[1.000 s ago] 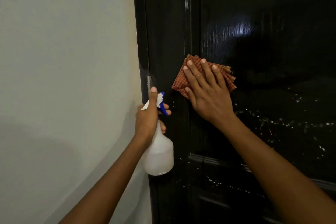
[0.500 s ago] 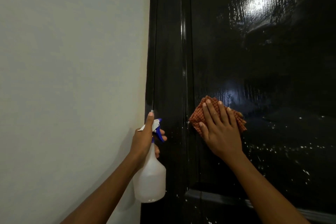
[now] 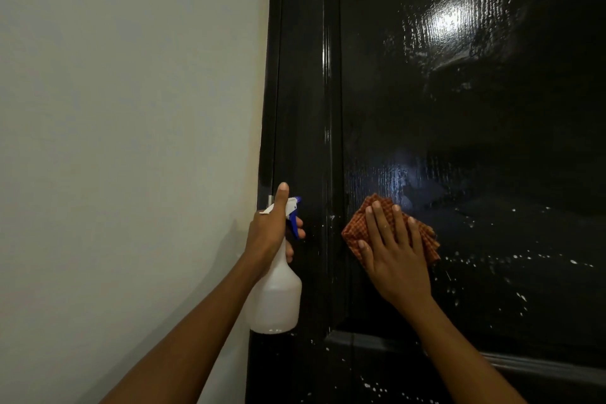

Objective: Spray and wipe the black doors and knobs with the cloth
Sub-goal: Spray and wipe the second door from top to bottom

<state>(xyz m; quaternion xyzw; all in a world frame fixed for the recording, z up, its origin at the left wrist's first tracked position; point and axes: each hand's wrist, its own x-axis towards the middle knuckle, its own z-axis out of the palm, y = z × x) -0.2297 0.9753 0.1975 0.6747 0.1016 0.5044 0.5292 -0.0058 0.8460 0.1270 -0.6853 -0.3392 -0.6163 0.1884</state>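
Observation:
A glossy black door (image 3: 475, 128) fills the right side, wet with white droplets low on its panel. My right hand (image 3: 395, 252) presses a folded orange checked cloth (image 3: 359, 226) flat against the panel with straight fingers. My left hand (image 3: 270, 229) grips the neck of a white spray bottle (image 3: 278, 298) with a blue trigger, held upright beside the door's left edge, thumb pointing up. No knob is in view.
A plain pale wall (image 3: 131, 141) takes up the left half, meeting the black door frame (image 3: 272, 108). A raised moulding (image 3: 524, 367) runs across the door below my right forearm.
The view has tilted up, so both hands sit lower in frame. My right hand and the cloth have slid down the panel relative to the moulding. The bottle stays by the door edge.

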